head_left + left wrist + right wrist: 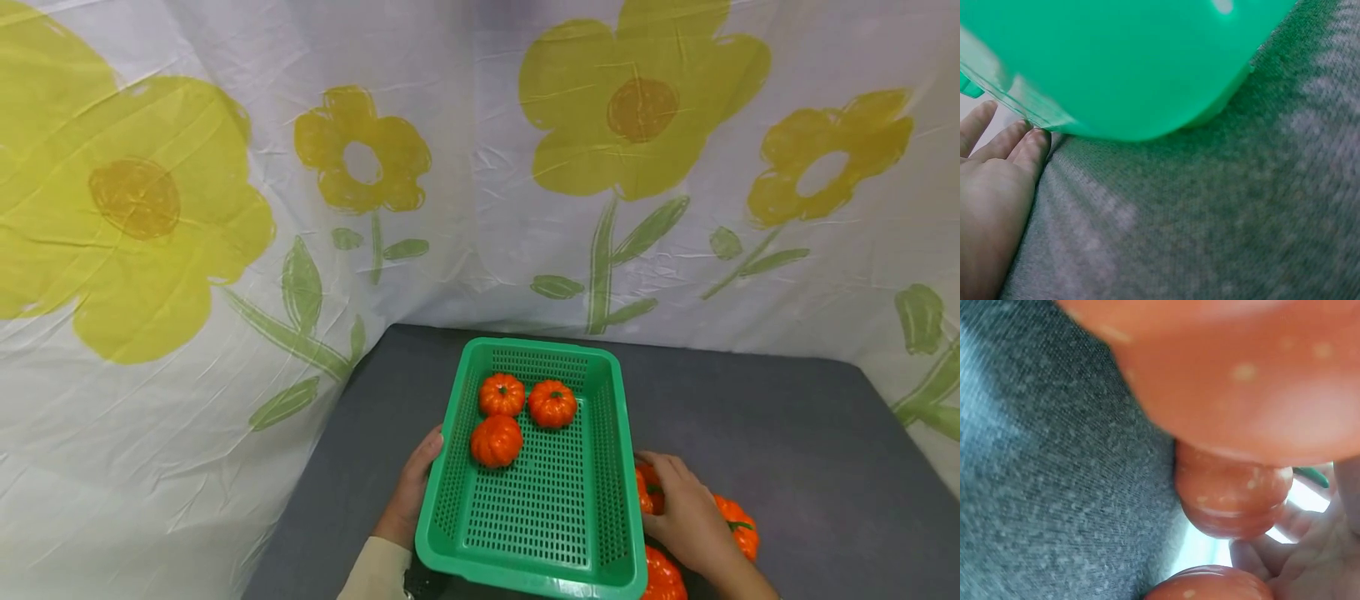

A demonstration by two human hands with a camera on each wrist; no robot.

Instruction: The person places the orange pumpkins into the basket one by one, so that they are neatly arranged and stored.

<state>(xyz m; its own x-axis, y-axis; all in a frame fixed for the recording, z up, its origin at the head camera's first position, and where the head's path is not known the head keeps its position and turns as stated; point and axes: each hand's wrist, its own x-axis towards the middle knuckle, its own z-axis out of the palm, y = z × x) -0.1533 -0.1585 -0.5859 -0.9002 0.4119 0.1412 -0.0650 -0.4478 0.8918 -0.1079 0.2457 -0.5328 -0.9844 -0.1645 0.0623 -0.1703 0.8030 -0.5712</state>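
Note:
A green plastic basket [525,517] with slotted walls sits in the middle in the head view. Inside, toward its far left, lie three small orange toy pumpkins [498,441]. My left hand [412,487] rests against the basket's left side; the left wrist view shows its fingers [1032,147] fairly straight, tips touching the green plastic. Just outside the right wall, my right hand [690,512] grips another small pumpkin [649,493], fingers on its far side and thumb on its near side. Part of that pumpkin hides behind the hand and the basket rim.
Around my right hand lie more pumpkins: one to its right [742,533], and one nearer the front [663,577], partly covered by the basket. Dark grey cloth [810,433] covers the table. Behind it hangs a white curtain [465,167] printed with yellow flowers.

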